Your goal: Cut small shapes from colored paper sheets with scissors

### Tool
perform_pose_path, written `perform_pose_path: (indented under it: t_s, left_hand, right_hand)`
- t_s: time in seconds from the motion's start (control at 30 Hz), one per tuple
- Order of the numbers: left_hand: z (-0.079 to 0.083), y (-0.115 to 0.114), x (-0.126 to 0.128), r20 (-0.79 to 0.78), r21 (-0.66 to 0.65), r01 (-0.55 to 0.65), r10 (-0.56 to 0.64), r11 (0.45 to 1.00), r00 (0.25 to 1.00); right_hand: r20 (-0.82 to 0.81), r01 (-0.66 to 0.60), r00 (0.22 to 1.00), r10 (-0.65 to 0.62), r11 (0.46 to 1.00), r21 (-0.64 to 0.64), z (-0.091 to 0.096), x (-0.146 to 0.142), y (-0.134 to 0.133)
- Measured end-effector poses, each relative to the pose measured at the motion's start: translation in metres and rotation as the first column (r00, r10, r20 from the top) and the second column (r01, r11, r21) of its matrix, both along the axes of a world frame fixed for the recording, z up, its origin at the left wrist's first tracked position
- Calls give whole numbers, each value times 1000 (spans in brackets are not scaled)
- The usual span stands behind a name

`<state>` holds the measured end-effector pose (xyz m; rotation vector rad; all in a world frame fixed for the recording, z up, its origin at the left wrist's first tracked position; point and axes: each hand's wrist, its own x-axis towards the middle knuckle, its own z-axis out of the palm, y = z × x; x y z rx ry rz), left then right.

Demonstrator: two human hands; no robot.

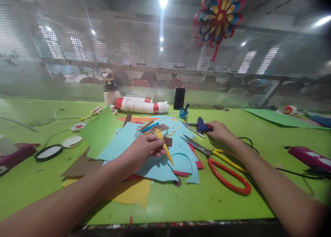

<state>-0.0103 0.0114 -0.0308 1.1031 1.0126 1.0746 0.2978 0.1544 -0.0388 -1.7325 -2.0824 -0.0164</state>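
Between the thumb and fingers of my left hand (144, 149) is a narrow yellow paper cutout (168, 154), held above the light blue paper sheets (113, 145). My right hand (219, 130) is closed around the handle of a blue glue gun (203, 125) lying low over the table, its nozzle pointing left. Large scissors (200, 147) with one red and one yellow handle lie beside my right forearm, blades partly apart. A blue pen (150, 126) and a small brown paper piece (168, 142) rest on the blue sheets near my left hand.
Green paper (99, 137), brown paper (81, 164) and yellow paper (134, 192) surround the blue sheets. White rolled tubes (142, 106), a phone (179, 98) and a blue jar (183, 113) stand behind. Magenta boxes (309, 156) with cords lie at the sides.
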Motion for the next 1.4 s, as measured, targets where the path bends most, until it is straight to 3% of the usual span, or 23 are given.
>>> perform_pose_path:
  t_s: [0.17,0.27,0.33,0.4,0.47,0.57,0.73,1.03,1.4]
  left_hand:
    - [-2,1,-1,-4,0,-6,6,1000,1000]
    - [-3,2,-1,-8,1,-21,21,1000,1000]
    - [-4,2,0,-5,2,-34,34,999,999]
    - [-4,2,0,11,8,-47,47,999,999]
    - [-5,1,0,27,22,-60,59,998,998]
    - [-5,1,0,34,41,-70,69,997,997]
    - [-6,1,1,42,32,-99,98,995,994]
    - [-9,3,3,103,-58,-38,44,998,994]
    - [-8,0,4,84,-19,-32,34,999,996]
  right_hand:
    - [-111,1,994,6,998,66,23,-28,-31]
    - [-229,-169,959,165,986,-1,33,-65,-70]
    - [-295,-350,903,312,933,-87,35,-90,-95]
    - [-425,-531,804,416,824,-197,31,-109,-114]
    - [-482,-536,790,380,809,-242,26,-122,-123]
    - [-561,-472,785,262,840,-267,18,-132,-125]
    - [-726,-502,670,158,816,-286,12,-140,-128]
    - [-814,-523,578,63,794,-310,8,-134,-128]
    - [-870,-538,492,13,791,-292,5,-133,-125]
